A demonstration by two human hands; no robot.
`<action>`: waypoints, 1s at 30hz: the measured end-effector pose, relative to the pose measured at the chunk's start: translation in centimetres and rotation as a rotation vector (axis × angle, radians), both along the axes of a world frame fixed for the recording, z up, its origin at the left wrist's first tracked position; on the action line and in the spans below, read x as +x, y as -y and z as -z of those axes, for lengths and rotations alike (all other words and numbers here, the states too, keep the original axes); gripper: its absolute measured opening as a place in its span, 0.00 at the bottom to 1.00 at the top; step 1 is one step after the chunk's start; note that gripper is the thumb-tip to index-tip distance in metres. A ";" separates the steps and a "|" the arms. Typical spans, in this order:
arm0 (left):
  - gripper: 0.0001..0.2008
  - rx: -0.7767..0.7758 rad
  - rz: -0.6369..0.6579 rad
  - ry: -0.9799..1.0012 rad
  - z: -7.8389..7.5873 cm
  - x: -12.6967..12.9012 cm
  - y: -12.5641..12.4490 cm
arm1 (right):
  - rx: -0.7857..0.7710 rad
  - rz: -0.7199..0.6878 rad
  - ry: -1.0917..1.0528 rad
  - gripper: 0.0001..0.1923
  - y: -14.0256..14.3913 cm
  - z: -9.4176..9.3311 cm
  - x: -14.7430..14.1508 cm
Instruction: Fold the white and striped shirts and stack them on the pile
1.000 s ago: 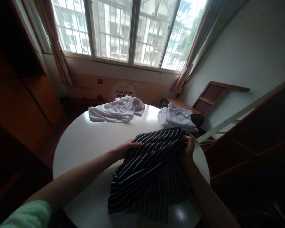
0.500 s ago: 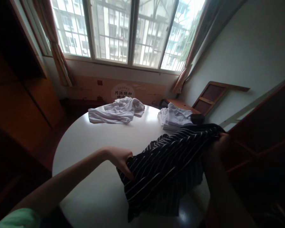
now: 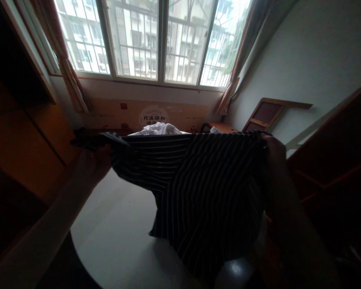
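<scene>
Left hand (image 3: 98,162) grips striped shirt (image 3: 210,184), frame left. Right hand (image 3: 275,152) grips it, frame right. Table (image 3: 117,220) underneath.

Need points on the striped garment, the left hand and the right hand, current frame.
Striped garment (image 3: 209,188): head view, middle of the hanging cloth.
Left hand (image 3: 100,162): head view, middle of the hand.
Right hand (image 3: 275,153): head view, middle of the hand.

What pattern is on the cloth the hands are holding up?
The cloth is black with thin white stripes, seen in the head view.
</scene>
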State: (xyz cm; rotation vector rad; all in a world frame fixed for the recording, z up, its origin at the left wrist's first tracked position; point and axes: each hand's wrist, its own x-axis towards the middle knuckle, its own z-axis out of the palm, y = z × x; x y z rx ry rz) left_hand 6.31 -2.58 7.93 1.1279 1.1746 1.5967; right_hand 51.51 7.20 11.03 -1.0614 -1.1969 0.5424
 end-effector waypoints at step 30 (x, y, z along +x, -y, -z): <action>0.21 0.190 0.174 -1.303 9.9 15.4 -13.4 | -0.622 -0.333 0.807 0.10 5.3 12.1 4.2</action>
